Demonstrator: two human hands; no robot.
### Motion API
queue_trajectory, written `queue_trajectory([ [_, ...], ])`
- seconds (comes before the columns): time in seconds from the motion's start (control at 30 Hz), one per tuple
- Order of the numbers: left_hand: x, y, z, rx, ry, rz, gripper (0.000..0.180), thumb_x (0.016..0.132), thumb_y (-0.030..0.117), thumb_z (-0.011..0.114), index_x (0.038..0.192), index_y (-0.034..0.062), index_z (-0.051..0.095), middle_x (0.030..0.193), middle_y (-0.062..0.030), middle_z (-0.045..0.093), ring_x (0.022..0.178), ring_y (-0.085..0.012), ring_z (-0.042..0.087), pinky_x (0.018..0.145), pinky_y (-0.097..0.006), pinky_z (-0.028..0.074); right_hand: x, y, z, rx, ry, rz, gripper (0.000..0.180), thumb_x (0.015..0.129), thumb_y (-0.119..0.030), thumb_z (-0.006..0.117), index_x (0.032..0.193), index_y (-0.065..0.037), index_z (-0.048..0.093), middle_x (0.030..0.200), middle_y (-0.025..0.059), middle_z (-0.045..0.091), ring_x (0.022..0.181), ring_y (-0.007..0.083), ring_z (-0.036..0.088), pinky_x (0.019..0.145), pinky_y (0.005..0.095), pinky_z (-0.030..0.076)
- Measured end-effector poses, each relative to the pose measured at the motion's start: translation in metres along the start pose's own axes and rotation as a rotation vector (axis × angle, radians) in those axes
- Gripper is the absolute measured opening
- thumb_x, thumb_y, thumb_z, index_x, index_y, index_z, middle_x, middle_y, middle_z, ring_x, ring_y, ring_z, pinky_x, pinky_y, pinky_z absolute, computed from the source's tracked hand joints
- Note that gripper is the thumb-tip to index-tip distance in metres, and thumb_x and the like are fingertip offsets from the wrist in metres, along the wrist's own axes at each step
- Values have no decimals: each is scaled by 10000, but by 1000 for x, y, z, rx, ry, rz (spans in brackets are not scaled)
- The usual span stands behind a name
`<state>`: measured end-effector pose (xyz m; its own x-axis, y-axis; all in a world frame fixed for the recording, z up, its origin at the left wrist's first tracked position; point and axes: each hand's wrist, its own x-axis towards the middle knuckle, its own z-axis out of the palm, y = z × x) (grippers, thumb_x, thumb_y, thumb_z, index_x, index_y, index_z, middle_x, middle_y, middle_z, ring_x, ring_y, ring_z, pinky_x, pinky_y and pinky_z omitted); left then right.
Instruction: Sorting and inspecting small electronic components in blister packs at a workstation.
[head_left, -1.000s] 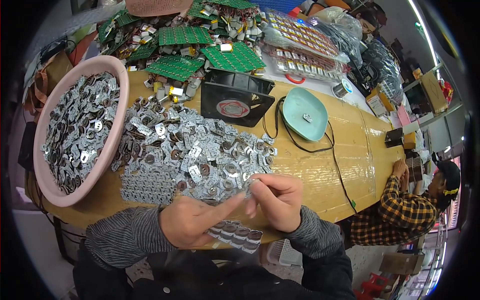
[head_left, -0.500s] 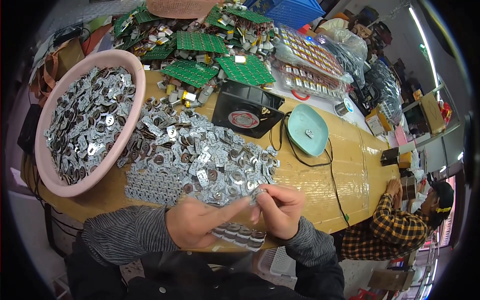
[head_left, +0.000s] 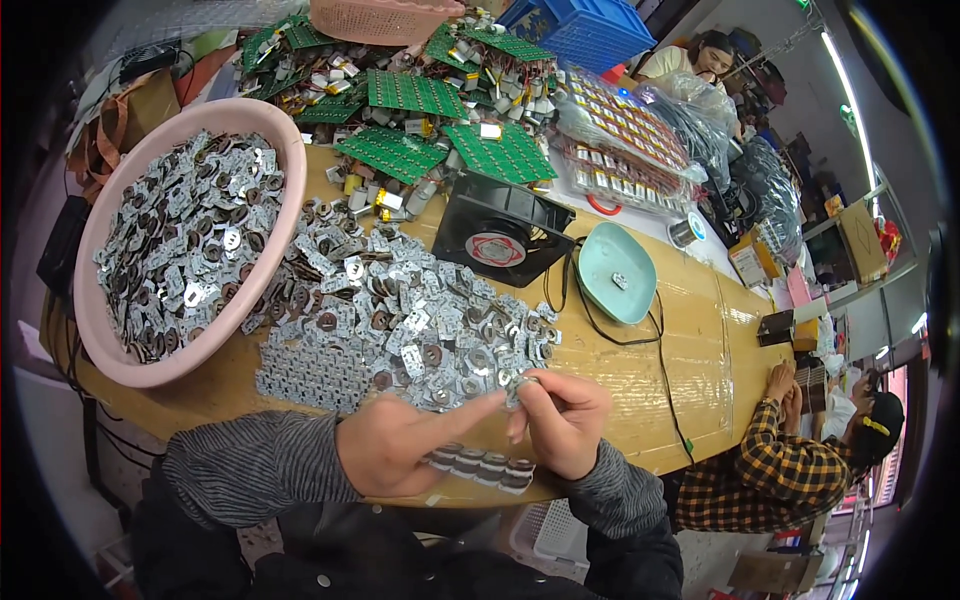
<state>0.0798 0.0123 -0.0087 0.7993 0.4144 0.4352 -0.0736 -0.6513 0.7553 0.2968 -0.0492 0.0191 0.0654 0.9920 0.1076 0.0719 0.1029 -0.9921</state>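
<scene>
In my right hand (head_left: 568,425), thumb and fingers pinch a small silvery metal piece (head_left: 516,387). The index finger of my left hand (head_left: 388,440) reaches across and touches that piece, while its other fingers curl under, mostly hidden. Below the hands, at the table's near edge, a short row of parts with dark round discs (head_left: 485,466) lies side by side. Just beyond my hands spreads a pile of small metal plates (head_left: 420,330), many with brown discs. Flat plates in tidy rows (head_left: 310,375) lie beyond my left wrist.
A pink basin (head_left: 290,190) full of similar plates stands left. Beyond the pile are a black fan (head_left: 465,215), a teal dish (head_left: 640,300) holding one piece, and green circuit boards (head_left: 415,95). A cable (head_left: 672,385) crosses the table. A person in a checked shirt (head_left: 790,465) works at right.
The view has shifted slightly, and another person's head now shows at the far back. My hands keep nearly the same pose around the metal piece.
</scene>
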Motion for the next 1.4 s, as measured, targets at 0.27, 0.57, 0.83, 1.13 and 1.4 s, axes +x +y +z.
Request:
queue_trajectory([
  [0.27, 16, 10, -24, -655, 248, -675, 368, 868, 191, 757, 1164, -6, 662, 904, -79, 726, 647, -104, 672, 498, -239, 522, 56, 9, -10, -176, 42, 239, 164, 904, -118, 730, 929, 43, 754, 618, 26, 651, 522, 63, 582, 486, 204, 445],
  [0.57, 15, 2, -29, -648, 153, -700, 308, 892, 149, 741, 1150, -3, 667, 958, -22, 713, 702, -30, 607, 574, -204, 494, 66, 17, -28, -420, 75, 37, 131, 890, -65, 713, 910, 61, 744, 697, 34, 695, 575, 51, 587, 517, 204, 452],
  [0.83, 19, 13, -26, -571, -35, -791, 307, 890, 201, 757, 1114, 0, 698, 809, 13, 694, 538, -27, 563, 460, -198, 461, 50, -16, -36, -10, -353, 43, 125, 938, -31, 644, 933, 61, 729, 748, 89, 713, 591, 94, 621, 527, 226, 476],
  [1.13, 15, 7, -21, -419, -127, -825, 305, 891, 205, 751, 1117, 6, 700, 794, 10, 690, 513, -37, 556, 467, -200, 457, 51, -9, -46, -309, -503, -177, 159, 963, -103, 637, 891, 28, 693, 638, 61, 651, 608, 119, 658, 571, 264, 503],
  [1.4, 20, 13, -20, -403, -88, -806, 209, 881, 130, 743, 1024, -17, 705, 714, -1, 676, 482, -46, 552, 434, -213, 434, 56, -3, -48, -406, -459, -368, 188, 953, -127, 645, 886, 34, 716, 600, 76, 663, 521, 131, 662, 523, 282, 514],
])
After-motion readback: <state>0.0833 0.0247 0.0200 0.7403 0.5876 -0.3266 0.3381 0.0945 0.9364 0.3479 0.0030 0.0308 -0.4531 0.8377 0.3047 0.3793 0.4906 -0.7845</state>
